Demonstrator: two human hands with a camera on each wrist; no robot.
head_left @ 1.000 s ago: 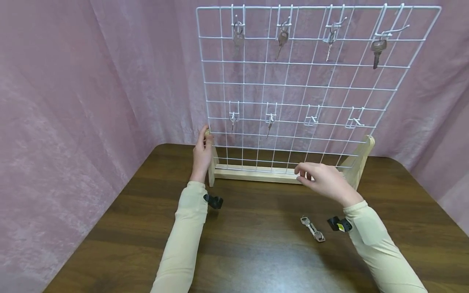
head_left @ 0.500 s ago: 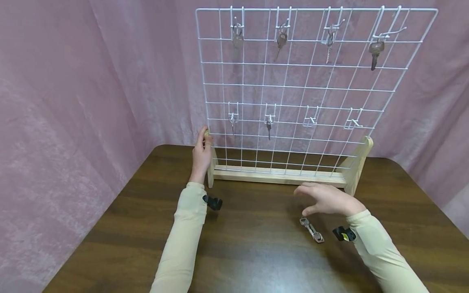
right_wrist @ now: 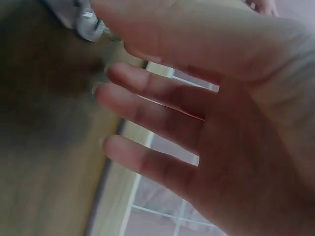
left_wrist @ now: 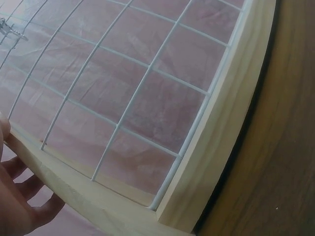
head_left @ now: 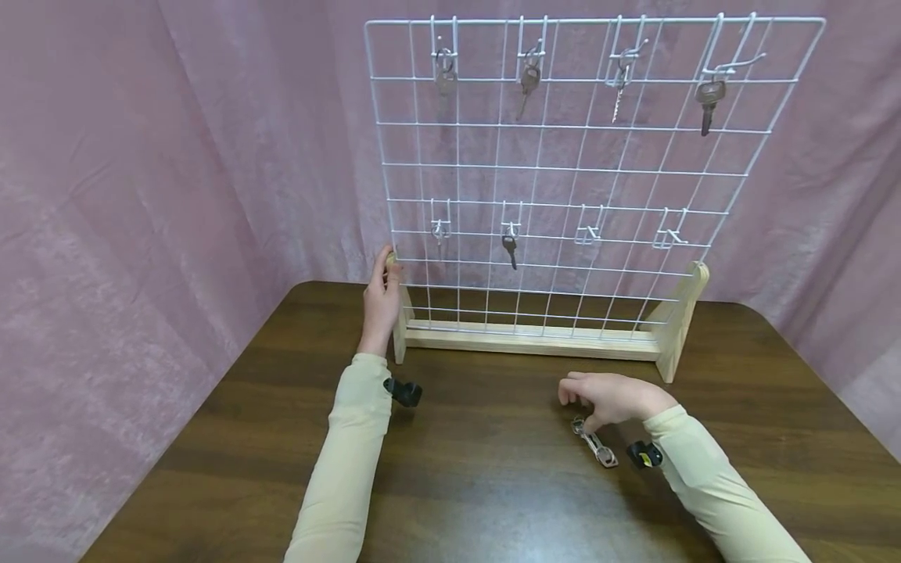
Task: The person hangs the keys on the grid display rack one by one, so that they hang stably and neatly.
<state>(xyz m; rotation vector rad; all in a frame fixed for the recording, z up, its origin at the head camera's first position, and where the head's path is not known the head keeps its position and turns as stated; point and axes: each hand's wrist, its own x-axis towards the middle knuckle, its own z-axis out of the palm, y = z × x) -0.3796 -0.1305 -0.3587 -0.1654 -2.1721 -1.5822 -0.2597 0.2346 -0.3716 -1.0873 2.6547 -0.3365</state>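
My left hand (head_left: 381, 303) grips the wooden side support (head_left: 400, 324) of a white wire grid rack (head_left: 538, 167); its fingers curl behind the wood in the left wrist view. Two keys (head_left: 604, 456) lie close together on the brown table, with a ring at one end. My right hand (head_left: 614, 397) is low over them, its thumb by their far end; whether it touches them I cannot tell. In the right wrist view the fingers (right_wrist: 152, 115) are spread and loosely bent, and the shiny keys (right_wrist: 88, 24) are blurred near the thumb tip.
Keys such as the dark-headed key (head_left: 710, 95) hang from the upper hooks. Below, a small key (head_left: 510, 249) hangs on the second hook and a ring on the first. Two right-hand lower hooks, including the outer hook (head_left: 669, 237), are bare. A pink curtain (head_left: 211, 156) stands behind.
My right hand has come down from in front of the rack's base to the keys on the table. The small key on the lower second hook has swung. The left hand keeps its grip.
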